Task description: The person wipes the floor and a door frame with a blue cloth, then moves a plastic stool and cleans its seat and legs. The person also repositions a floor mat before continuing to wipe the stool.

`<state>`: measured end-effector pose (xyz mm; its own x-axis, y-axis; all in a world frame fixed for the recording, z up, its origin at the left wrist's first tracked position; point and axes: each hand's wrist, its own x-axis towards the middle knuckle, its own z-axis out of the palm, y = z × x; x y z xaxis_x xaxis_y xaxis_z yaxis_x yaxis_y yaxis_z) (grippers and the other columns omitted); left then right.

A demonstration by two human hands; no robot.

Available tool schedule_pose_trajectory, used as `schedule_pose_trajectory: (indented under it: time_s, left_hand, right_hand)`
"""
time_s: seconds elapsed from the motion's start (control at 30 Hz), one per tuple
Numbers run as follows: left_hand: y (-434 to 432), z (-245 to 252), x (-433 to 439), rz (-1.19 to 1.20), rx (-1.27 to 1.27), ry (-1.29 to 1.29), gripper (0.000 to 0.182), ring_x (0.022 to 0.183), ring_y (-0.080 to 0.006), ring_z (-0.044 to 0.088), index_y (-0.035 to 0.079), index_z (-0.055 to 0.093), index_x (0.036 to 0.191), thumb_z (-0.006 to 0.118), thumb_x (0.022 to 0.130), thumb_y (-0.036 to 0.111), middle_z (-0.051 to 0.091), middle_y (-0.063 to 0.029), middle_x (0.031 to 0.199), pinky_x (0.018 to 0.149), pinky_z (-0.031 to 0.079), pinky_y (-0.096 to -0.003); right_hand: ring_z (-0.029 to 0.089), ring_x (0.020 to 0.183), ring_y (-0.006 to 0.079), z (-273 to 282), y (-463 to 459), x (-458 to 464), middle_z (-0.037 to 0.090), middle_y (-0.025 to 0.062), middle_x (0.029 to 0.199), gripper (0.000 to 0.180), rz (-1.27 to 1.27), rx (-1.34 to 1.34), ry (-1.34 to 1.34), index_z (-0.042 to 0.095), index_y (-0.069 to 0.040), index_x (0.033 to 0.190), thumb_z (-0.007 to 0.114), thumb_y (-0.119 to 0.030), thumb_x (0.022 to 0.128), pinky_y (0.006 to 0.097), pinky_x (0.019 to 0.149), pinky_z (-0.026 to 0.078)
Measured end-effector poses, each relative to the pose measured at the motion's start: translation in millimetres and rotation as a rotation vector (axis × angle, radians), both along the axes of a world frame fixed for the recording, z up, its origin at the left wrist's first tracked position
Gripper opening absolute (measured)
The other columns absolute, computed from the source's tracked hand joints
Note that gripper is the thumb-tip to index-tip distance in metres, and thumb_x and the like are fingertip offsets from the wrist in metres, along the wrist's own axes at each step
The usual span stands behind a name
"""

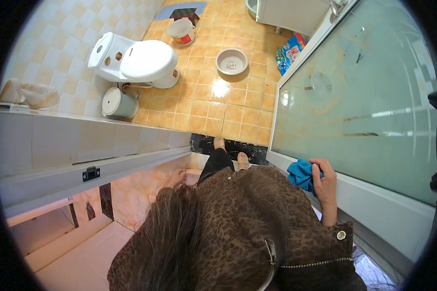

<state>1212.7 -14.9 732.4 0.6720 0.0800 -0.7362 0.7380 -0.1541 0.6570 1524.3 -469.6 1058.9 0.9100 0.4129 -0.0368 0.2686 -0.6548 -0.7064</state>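
In my right hand (324, 178) is a bunched blue cloth (300, 175), held against the white frame (367, 189) of the frosted glass door. My left hand (176, 178) is low by my left leg, its fingers at the rim of a pale pink basin (193, 174). My coat and leg cover most of that basin, so what it holds is hidden. Both my feet stand at the black marble threshold (255, 150) of a tiled bathroom.
A white toilet (149, 60) stands at the left, beside a lidded bin (118, 103). On the tiled floor are a round basin (231, 63), a bucket (182, 32) and a dark stool (185, 14). A blue printed bag (291, 52) lies behind the door edge.
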Motion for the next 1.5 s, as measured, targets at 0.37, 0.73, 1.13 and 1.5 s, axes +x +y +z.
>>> schedule_pose_trajectory:
  time_s: [0.37,0.73,1.13,1.5]
  left_hand:
    - [113.3,-27.8,191.3,-0.060,0.256,0.099,0.039,0.073,-0.0160,0.067,0.000,0.057,0.125,0.049,0.093,0.020,0.069,-0.0087,0.092,0.061,0.052,-0.0290]
    - [176.9,-27.6,259.3,0.101,0.161,0.071,0.036,0.068,-0.0184,0.066,-0.005,0.061,0.116,0.051,0.091,0.019,0.069,-0.0135,0.083,0.063,0.053,-0.0322]
    - [211.9,-23.2,260.4,0.158,0.238,0.090,0.031,0.084,-0.0243,0.067,0.001,0.068,0.100,0.052,0.092,0.027,0.069,-0.0150,0.090,0.074,0.052,-0.0350]
    - [205.1,-15.8,331.0,0.204,0.097,0.034,0.034,0.094,-0.0257,0.065,-0.001,0.063,0.111,0.053,0.092,0.026,0.067,-0.0166,0.100,0.082,0.051,-0.0356]
  right_hand:
    - [0.062,0.086,0.0272,10.6,89.6,69.4,0.062,0.0143,0.092,0.014,-0.132,-0.115,-0.087,0.063,-0.001,0.098,0.054,-0.010,0.092,0.0322,0.077,0.048]
    - [0.062,0.083,0.0268,6.8,177.1,190.5,0.063,0.0138,0.092,0.013,-0.036,-0.086,-0.081,0.062,0.000,0.097,0.055,-0.008,0.091,0.0325,0.075,0.048]
    - [0.063,0.086,0.0296,7.3,230.4,398.3,0.063,0.0147,0.092,0.013,-0.012,0.028,-0.111,0.063,-0.001,0.097,0.055,-0.010,0.091,0.0342,0.075,0.049]
    - [0.063,0.084,0.0301,10.9,282.5,473.7,0.063,0.0139,0.093,0.012,0.143,0.040,-0.152,0.062,-0.001,0.098,0.056,-0.006,0.090,0.0336,0.074,0.049]
